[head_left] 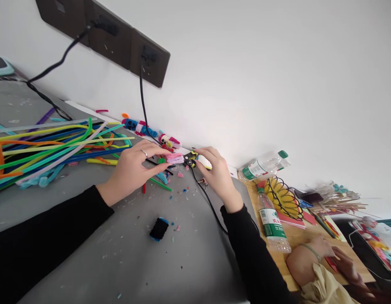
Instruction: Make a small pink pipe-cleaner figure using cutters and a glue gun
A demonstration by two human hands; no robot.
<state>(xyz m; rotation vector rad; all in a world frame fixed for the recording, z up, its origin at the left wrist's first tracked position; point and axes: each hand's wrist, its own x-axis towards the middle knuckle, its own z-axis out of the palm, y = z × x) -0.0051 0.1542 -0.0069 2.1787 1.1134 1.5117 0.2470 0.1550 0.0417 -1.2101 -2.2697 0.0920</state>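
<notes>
My left hand (135, 169), with a ring on one finger, pinches a small bundle of pink fuzzy pipe-cleaner pieces (175, 158) between thumb and fingertips. From the other side, my right hand (216, 175) grips black-and-yellow pliers (190, 158), whose head meets the right end of the pink bundle. Whether the jaws bite into it I cannot tell. Pink and blue scraps lie scattered on the grey table (126, 249) below. Nearer to me sits a black fuzzy block (159, 229) with blue edges.
Colourful pipe cleaners (62, 147) heap at the left. Fuzzy figures (140, 126) lie along the wall under a power cable (141, 93). To the right, a wooden table (290, 236) bears plastic bottles (273, 223) and a yellow wire-ribbed object (282, 198); another person's hands (322, 249) work there.
</notes>
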